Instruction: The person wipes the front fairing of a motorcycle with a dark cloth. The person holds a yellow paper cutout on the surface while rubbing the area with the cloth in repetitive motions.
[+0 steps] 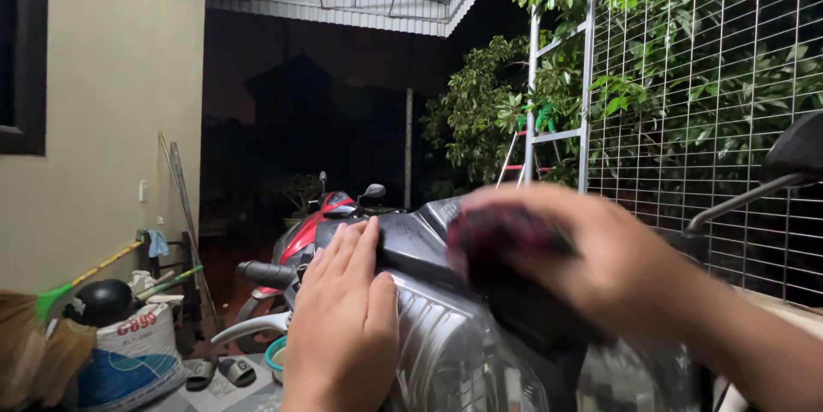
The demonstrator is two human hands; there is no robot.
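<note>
My left hand (343,318) lies flat, fingers together, on the front cowl of a dark motorbike (420,249), just above its clear headlight (446,352). My right hand (600,266) is blurred with motion and grips a dark red cloth (497,240) pressed against the top of the cowl near the handlebar. The bike's left grip (266,273) and brake lever (249,326) stick out to the left of my left hand. A black mirror (797,155) rises on its stem at the right.
A second, red motorbike (317,228) stands behind. Along the cream wall at left are a printed sack (133,352), a black helmet (103,300), brooms, sandals (219,371) and a bowl. A wire mesh fence (703,95) with leafy trees runs along the right.
</note>
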